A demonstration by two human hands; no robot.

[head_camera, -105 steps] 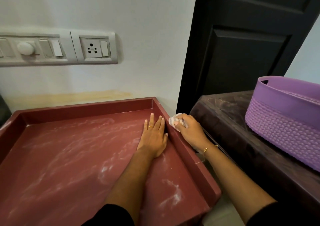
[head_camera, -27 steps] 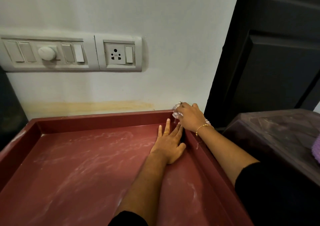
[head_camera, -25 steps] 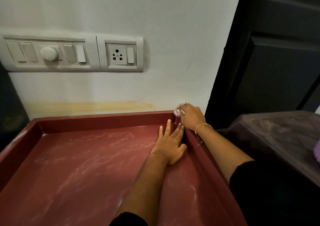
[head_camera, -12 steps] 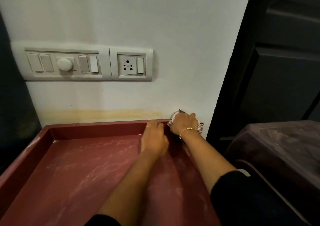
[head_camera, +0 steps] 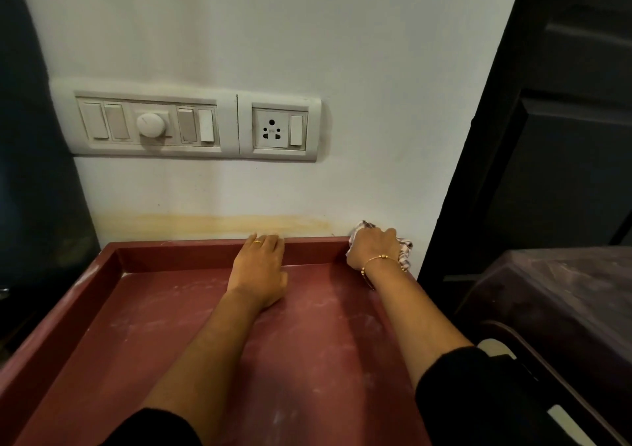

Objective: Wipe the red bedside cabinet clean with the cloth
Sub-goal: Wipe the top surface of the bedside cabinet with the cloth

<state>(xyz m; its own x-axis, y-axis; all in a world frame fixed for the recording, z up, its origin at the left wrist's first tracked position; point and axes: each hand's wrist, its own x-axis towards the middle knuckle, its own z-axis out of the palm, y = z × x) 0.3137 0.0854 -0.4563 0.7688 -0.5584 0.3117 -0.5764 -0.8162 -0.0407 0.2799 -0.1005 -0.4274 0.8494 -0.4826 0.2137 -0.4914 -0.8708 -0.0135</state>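
The red bedside cabinet (head_camera: 164, 312) has a tray-like top with raised rims and pale dusty streaks across it. My right hand (head_camera: 372, 247) grips a bunched white checked cloth (head_camera: 404, 250) at the cabinet's back right corner, against the wall. My left hand (head_camera: 260, 268) lies over the back rim near the middle, with its fingers hooked over the rim's top edge and its heel on the top surface. Most of the cloth is hidden under my right hand.
A white wall stands directly behind the cabinet, with a switch panel (head_camera: 147, 126) and a socket (head_camera: 278, 129) above it. A yellowish stain (head_camera: 212, 223) runs along the wall just over the rim. A dark door (head_camera: 547, 138) and a dark brown table (head_camera: 564, 295) are to the right.
My right hand has carried the cloth along the right rim to the back right corner. My left hand has slid from the top surface up onto the back rim. The view has shifted toward the wall.
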